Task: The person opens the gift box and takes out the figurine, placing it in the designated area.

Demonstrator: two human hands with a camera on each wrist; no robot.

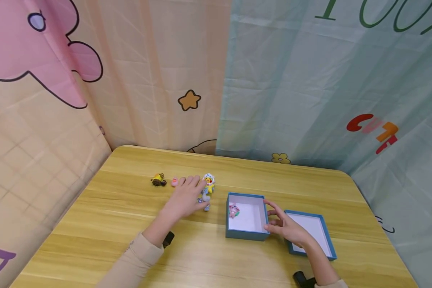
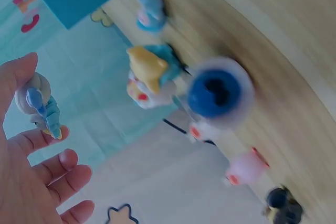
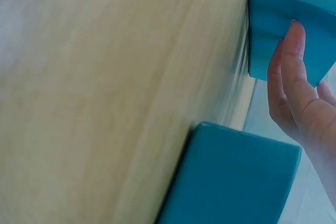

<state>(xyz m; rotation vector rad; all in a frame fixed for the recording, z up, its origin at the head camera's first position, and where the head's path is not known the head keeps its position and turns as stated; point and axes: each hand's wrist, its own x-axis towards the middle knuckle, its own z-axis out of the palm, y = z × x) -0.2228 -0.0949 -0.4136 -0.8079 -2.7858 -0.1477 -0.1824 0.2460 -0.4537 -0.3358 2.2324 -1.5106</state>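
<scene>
My left hand [image 1: 186, 197] reaches over the toys left of the box. In the left wrist view, its thumb and forefinger pinch a small grey-and-blue figurine [image 2: 41, 103], while the other fingers stay spread. Close by stand a yellow-and-white figurine [image 1: 209, 181] with red cheeks, a blue-grey figurine [image 2: 151, 12] and a toy with a round blue part [image 2: 214, 93]. My right hand [image 1: 286, 227] touches the right wall of an open blue box [image 1: 246, 235], its fingers fairly straight. A pink figurine [image 1: 233, 211] is inside the box, at its left wall.
A pink toy [image 1: 175, 182] and a yellow-and-dark toy [image 1: 159, 180] stand farther left on the wooden table [image 1: 198, 260]. The blue lid [image 1: 325, 232], white inside, lies right of the box, partly behind my right hand. Printed curtains [image 1: 158, 80] hang behind the table.
</scene>
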